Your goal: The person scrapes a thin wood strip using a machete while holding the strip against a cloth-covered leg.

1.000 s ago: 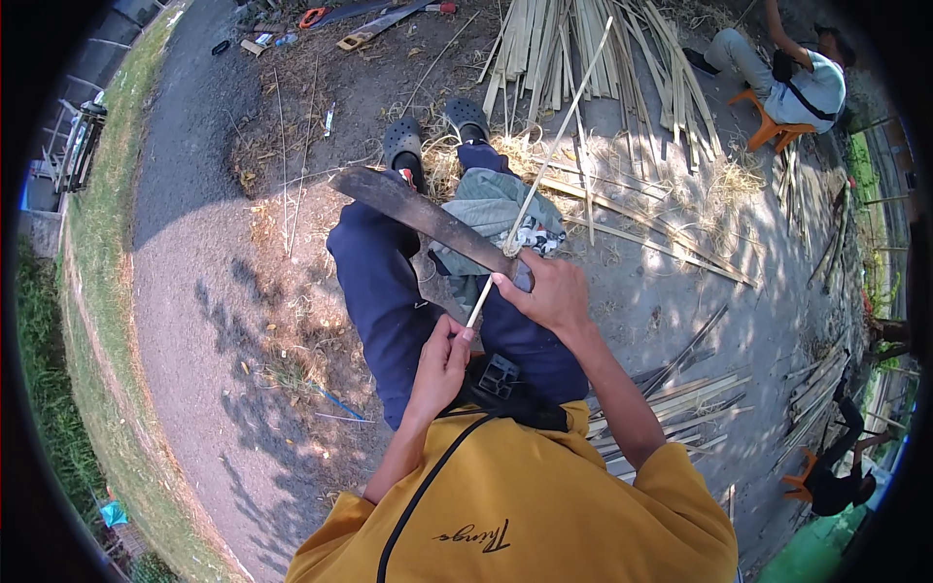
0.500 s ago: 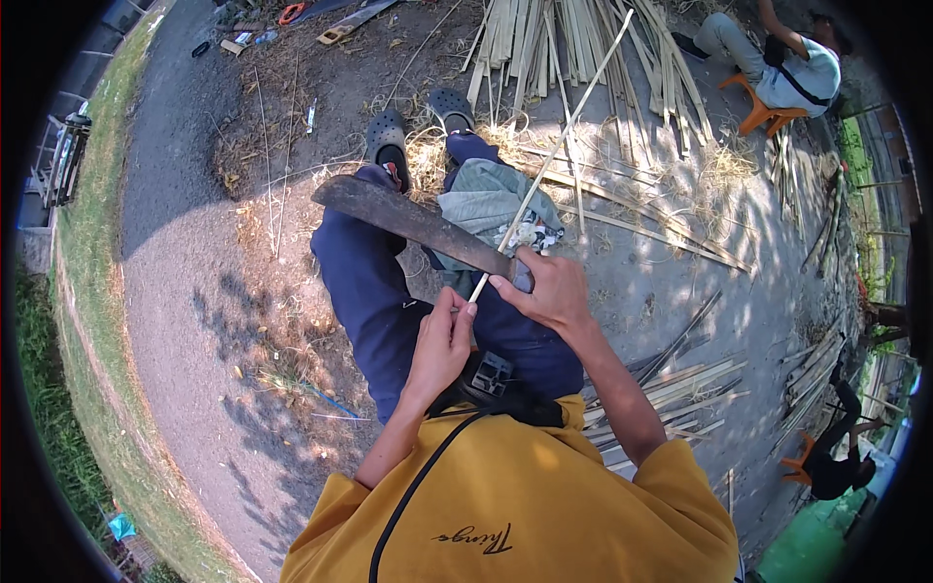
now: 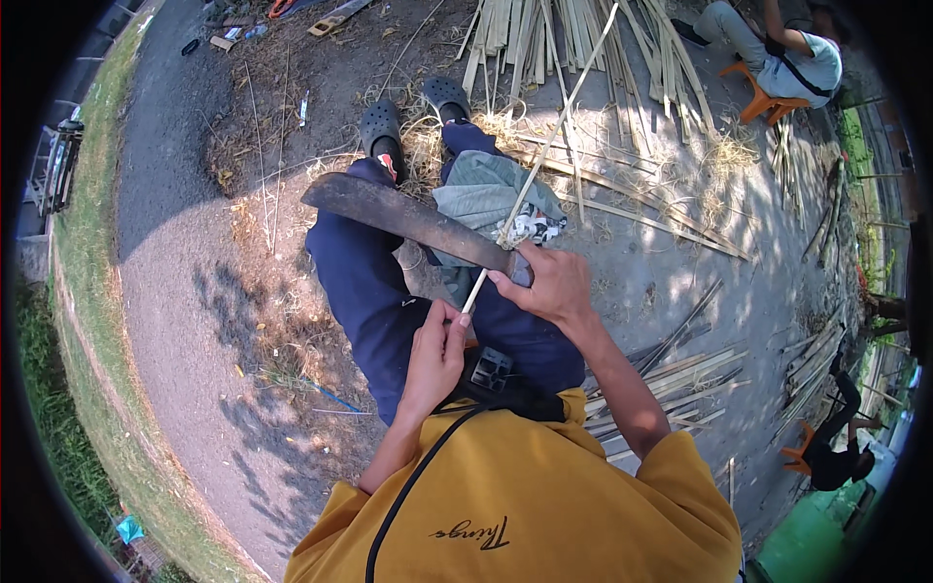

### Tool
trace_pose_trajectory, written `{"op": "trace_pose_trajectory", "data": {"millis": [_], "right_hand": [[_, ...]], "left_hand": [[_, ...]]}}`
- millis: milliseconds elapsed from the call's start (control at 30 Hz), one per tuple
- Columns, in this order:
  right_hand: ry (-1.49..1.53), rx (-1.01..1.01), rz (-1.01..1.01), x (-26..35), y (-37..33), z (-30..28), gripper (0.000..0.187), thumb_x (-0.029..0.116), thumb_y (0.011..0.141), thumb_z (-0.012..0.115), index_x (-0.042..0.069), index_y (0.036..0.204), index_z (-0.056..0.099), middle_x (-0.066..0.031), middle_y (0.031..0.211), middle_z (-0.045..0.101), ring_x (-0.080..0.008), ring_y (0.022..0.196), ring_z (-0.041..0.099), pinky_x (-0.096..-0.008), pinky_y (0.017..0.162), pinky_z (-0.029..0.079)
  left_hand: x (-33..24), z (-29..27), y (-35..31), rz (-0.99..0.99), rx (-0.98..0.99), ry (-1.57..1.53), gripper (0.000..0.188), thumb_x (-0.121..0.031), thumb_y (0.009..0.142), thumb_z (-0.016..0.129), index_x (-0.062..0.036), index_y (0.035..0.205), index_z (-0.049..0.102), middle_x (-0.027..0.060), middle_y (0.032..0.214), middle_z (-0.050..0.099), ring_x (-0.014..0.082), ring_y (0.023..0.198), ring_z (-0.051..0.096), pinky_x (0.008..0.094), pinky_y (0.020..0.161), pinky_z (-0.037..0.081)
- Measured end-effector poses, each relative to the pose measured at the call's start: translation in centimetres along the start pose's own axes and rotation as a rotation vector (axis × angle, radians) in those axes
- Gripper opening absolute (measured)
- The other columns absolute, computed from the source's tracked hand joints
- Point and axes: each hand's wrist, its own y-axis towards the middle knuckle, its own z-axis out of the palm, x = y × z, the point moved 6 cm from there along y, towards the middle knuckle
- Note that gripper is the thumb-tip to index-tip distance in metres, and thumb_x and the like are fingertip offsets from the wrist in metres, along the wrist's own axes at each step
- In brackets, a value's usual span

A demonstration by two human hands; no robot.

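My left hand (image 3: 434, 355) pinches the near end of a long, thin bamboo strip (image 3: 559, 124) between thumb and fingers, close to my waist. The strip slants away up to the right, past my knees. My right hand (image 3: 556, 284) grips the handle of a machete (image 3: 408, 218), its thumb stretched toward the strip. The broad dark blade points left across my thighs and crosses over the strip near the handle. Most of the handle is hidden in my fist. A grey-green cloth (image 3: 483, 189) lies over my lower leg beneath the strip.
Many split bamboo strips (image 3: 544, 44) fan out on the ground ahead, and another pile (image 3: 671, 384) lies to my right. Curled shavings (image 3: 425, 146) surround my feet. A saw (image 3: 335, 19) rests far left of centre. Two other people sit on orange stools (image 3: 763, 97) at right.
My left hand has drawn slightly back toward my body with the strip's end. The machete stays across the strip in my right hand. The whole view has shifted a little.
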Motion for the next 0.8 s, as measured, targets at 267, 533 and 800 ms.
{"op": "trace_pose_trajectory", "data": {"millis": [267,533,800], "right_hand": [[0.066,-0.058,0.099,-1.9,0.0,-0.4,0.058,0.062,0.091,0.072,0.004,0.097,0.074,-0.0168,0.063,0.067,-0.0394,0.06,0.07,-0.0493,0.057,0.053],[-0.026,-0.006,-0.004,-0.3,0.1,0.0,0.055,0.06,0.087,0.077,0.007,0.1,0.074,-0.016,0.06,0.064,-0.0389,0.058,0.068,-0.0484,0.055,0.052],[0.077,-0.007,0.057,-1.5,0.3,-0.4,0.055,0.061,0.089,0.076,0.007,0.099,0.074,-0.0161,0.058,0.062,-0.039,0.059,0.068,-0.0503,0.055,0.052]], "left_hand": [[-0.7,-0.8,-2.0,-0.054,0.045,0.095,0.017,-0.009,0.112,0.056,-0.0009,0.1,0.047,0.0078,0.061,0.052,0.0122,0.054,0.045,0.0328,0.054,0.037],[1.5,-0.3,0.6,-0.021,0.089,-0.029,0.016,-0.011,0.113,0.056,-0.0013,0.102,0.048,0.0056,0.065,0.054,0.0105,0.057,0.05,0.0298,0.056,0.04],[1.5,0.6,-0.8,-0.255,0.221,-0.389,0.018,-0.02,0.116,0.052,-0.0063,0.105,0.051,-0.0069,0.07,0.042,0.0034,0.058,0.035,0.0242,0.052,0.028]]}}
